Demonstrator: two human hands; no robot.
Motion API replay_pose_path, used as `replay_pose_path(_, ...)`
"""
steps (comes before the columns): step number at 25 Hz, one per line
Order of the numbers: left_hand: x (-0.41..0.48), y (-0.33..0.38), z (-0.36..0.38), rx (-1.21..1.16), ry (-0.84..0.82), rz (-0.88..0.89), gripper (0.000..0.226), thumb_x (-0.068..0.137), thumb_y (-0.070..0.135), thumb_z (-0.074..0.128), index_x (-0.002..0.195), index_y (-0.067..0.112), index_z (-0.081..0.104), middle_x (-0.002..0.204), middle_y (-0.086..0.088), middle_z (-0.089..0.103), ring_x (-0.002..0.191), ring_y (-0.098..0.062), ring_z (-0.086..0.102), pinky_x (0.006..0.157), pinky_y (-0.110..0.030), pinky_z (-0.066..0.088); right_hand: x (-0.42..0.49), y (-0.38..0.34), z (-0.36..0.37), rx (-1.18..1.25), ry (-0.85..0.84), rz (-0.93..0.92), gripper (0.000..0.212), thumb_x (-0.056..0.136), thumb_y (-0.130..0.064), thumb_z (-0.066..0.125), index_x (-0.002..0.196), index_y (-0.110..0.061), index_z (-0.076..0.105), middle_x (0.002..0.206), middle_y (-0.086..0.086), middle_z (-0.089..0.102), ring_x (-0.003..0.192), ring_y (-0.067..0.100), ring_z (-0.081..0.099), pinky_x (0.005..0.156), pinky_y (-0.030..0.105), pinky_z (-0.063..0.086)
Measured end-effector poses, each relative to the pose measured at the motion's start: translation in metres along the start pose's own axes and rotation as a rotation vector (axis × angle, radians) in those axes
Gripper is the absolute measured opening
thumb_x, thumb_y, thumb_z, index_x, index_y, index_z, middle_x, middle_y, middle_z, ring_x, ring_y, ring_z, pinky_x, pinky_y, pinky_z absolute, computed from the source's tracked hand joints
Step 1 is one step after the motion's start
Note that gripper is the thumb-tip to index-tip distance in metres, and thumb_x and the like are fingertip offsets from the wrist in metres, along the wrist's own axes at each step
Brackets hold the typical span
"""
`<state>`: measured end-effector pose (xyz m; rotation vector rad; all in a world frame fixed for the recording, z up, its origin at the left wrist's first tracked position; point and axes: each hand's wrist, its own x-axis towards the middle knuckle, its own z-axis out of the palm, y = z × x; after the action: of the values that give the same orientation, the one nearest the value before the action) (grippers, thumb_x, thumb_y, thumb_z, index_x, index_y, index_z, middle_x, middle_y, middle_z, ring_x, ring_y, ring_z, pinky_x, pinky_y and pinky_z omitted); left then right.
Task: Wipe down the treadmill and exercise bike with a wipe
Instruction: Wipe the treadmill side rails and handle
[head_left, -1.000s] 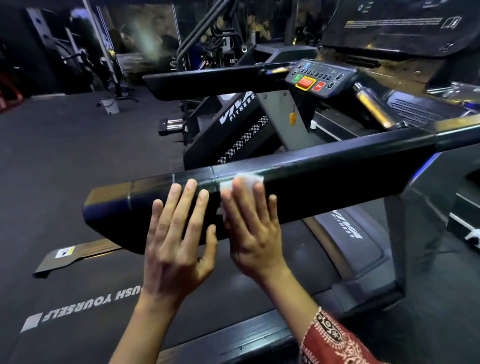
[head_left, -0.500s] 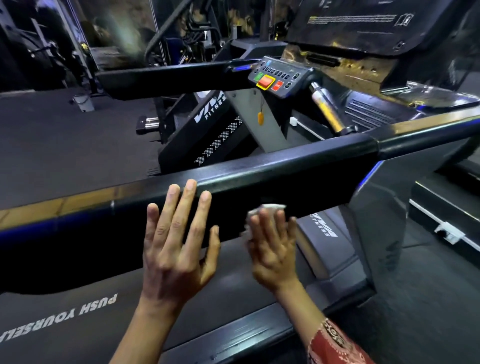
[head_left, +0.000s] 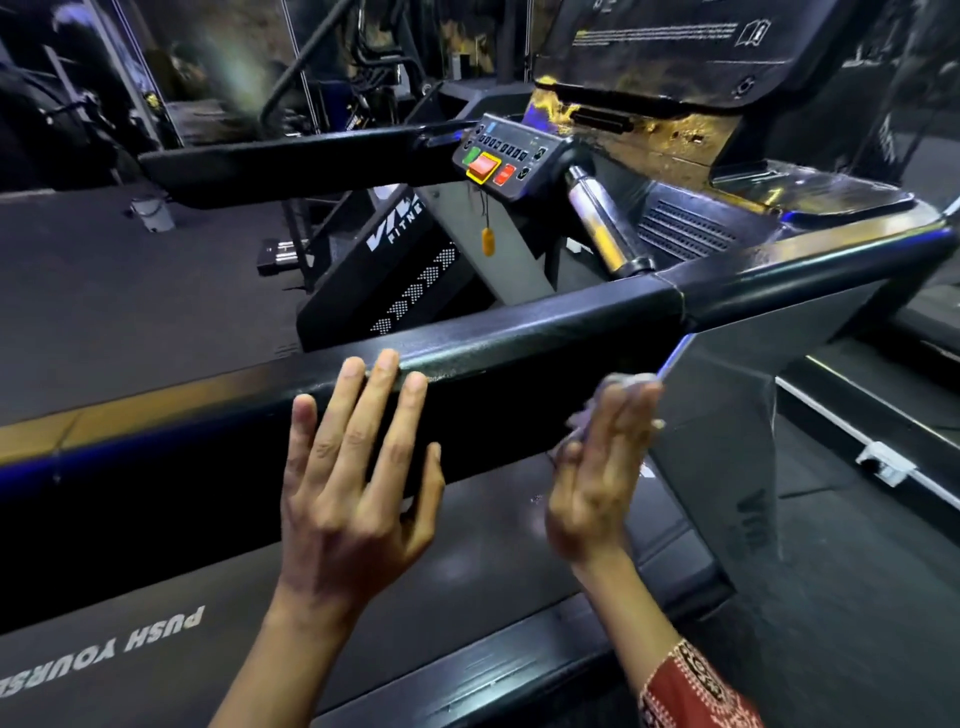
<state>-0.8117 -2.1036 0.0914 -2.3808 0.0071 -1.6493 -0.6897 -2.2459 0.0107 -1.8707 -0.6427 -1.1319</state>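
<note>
Two flat hands are working on the treadmill (head_left: 691, 234), which is filling most of the view. Its near handrail (head_left: 519, 338) is running across under both palms. The left hand (head_left: 353, 493) is resting on the rail's side face, fingers straight and spread, gripping nothing. Just to its right, the right hand (head_left: 597, 493) is pressing the wipe (head_left: 631, 382) with straight fingers where the rail is meeting the grey upright (head_left: 727, 415); the wipe is bunching above that hand, blurred. With nothing pinching it, the wipe may be sliding free at that edge and dropping onto the belt (head_left: 467, 571) below the hands. Beyond the hands the control panel (head_left: 498, 161) is sitting exposed; a sweep carried that far risks pressing a button. No exercise bike is showing clearly.
</note>
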Motion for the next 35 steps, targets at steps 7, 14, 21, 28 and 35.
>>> replay_pose_path(7, -0.001, -0.007, -0.005, -0.004, -0.01, 0.027, 0.046, 0.087, 0.019, 0.059, 0.13, 0.005, 0.052, 0.134, -0.017, 0.052, 0.128, -0.028, 0.046, 0.116, -0.04, 0.019, 0.015, -0.048, 0.01, 0.022, -0.058, -0.352, 0.058, 0.099, -0.019, 0.037, 0.153, -0.02, 0.016, 0.161, -0.001, 0.003, 0.148, 0.021, 0.007, 0.118, 0.048, 0.003)
replay_pose_path(14, -0.014, -0.034, -0.023, 0.014, 0.02, -0.005, 0.044, 0.086, 0.019, 0.06, 0.128, 0.007, 0.053, 0.132, -0.015, 0.053, 0.125, -0.028, 0.048, 0.114, -0.042, 0.023, 0.05, -0.093, 0.013, 0.09, 0.051, 0.105, 0.052, 0.103, -0.03, 0.019, 0.145, 0.001, 0.027, 0.152, 0.017, 0.028, 0.145, 0.034, 0.013, 0.119, 0.048, 0.0)
replay_pose_path(21, -0.039, -0.089, -0.057, 0.067, 0.037, -0.05, 0.042, 0.087, 0.021, 0.059, 0.127, 0.008, 0.054, 0.13, -0.014, 0.055, 0.124, -0.027, 0.049, 0.112, -0.043, 0.027, 0.008, -0.108, 0.025, -0.037, -0.039, -0.18, 0.065, 0.102, -0.041, 0.029, 0.153, -0.017, -0.001, 0.161, 0.001, -0.006, 0.148, 0.02, -0.003, 0.119, 0.044, -0.003)
replay_pose_path(28, -0.063, -0.141, -0.092, 0.075, 0.056, -0.071, 0.039, 0.089, 0.019, 0.056, 0.125, 0.005, 0.056, 0.129, -0.015, 0.055, 0.122, -0.029, 0.05, 0.11, -0.042, 0.031, 0.004, -0.237, 0.051, 0.023, -0.136, -0.32, 0.046, 0.099, -0.032, 0.036, 0.138, -0.008, 0.041, 0.145, 0.015, 0.043, 0.14, 0.03, 0.031, 0.119, 0.044, 0.007)
replay_pose_path(35, -0.085, -0.191, -0.122, 0.063, 0.079, -0.145, 0.037, 0.089, 0.019, 0.058, 0.123, 0.004, 0.056, 0.128, -0.014, 0.055, 0.121, -0.03, 0.05, 0.108, -0.044, 0.034, 0.014, -0.26, 0.059, -0.105, -0.054, -0.025, 0.046, 0.098, -0.029, 0.037, 0.128, 0.001, 0.055, 0.131, 0.018, 0.055, 0.129, 0.034, 0.044, 0.117, 0.048, 0.014)
